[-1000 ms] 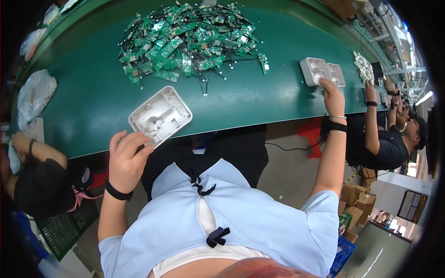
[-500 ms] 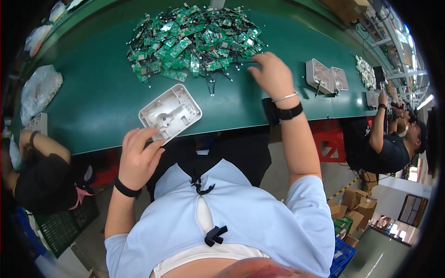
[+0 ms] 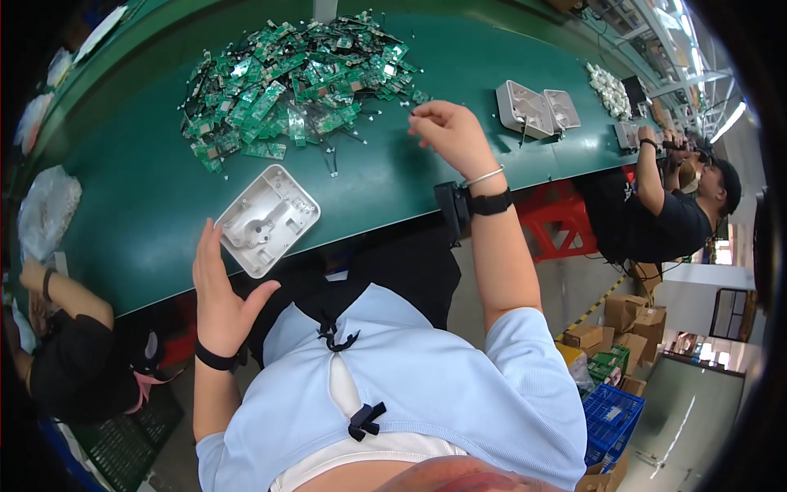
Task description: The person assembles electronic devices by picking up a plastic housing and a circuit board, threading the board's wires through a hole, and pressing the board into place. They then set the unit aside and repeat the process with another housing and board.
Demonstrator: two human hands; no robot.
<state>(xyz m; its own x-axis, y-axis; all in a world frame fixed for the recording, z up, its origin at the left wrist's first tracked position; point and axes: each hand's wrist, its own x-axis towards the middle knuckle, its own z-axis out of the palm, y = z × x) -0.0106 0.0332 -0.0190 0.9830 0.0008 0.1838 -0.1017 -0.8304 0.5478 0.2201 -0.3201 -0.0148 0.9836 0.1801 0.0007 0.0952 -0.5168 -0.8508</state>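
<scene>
A white plastic housing (image 3: pixel 279 209), open side up with posts and ribs inside, lies near the table's front edge. My left hand (image 3: pixel 223 299) is beside its left edge, thumb and fingers spread, holding nothing; whether the fingertips touch the rim I cannot tell. My right hand (image 3: pixel 455 139) hovers just right of a large heap of green circuit boards (image 3: pixel 270 98) with black wires. Its thumb and fingers are curled together in a pinch, and what they hold, if anything, is too small to make out. A small green piece lies just beyond those fingers.
Farther right on the green table (image 3: pixel 369 197) sit two joined white housings (image 3: pixel 525 111) and a pile of small white parts (image 3: pixel 608 92). A clear bag (image 3: pixel 49 213) lies at the left. Co-workers sit on both sides; a red stool (image 3: pixel 557 221) stands under the table's right part.
My left hand has let go of the housing's near edge and spread its fingers. My right hand's fingers have curled together beside the heap. The whole view has shifted slightly.
</scene>
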